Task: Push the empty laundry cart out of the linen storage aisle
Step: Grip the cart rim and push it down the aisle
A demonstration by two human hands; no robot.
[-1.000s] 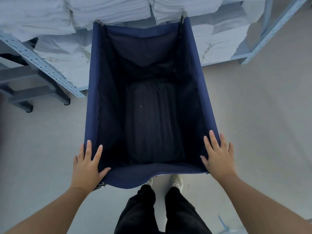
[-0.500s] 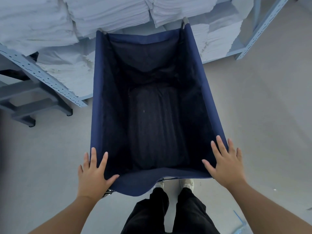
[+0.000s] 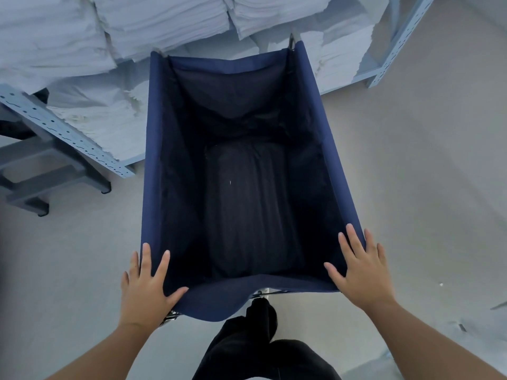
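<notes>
The laundry cart [image 3: 152, 171] is a deep navy fabric bin, empty, with a dark liner bottom. It stands straight ahead of me, its far end close against the linen shelves. My left hand [image 3: 145, 289] lies flat on the near left corner of the rim, fingers spread and thumb over the near edge. My right hand [image 3: 362, 272] lies the same way on the near right corner. Neither hand curls around the rim. My dark trouser legs show below the cart's near edge.
Stacks of folded white linen [image 3: 164, 20] fill a pale metal rack with perforated posts at left [image 3: 63, 130] and right [image 3: 397, 45]. A grey metal base frame [image 3: 41, 171] sits on the floor at left. Bare beige floor [image 3: 425, 160] stretches to the right.
The cart's far end has drawn slightly back from the shelves and the view has shifted right. Both hands stay flat on the near corners. My legs have changed stance.
</notes>
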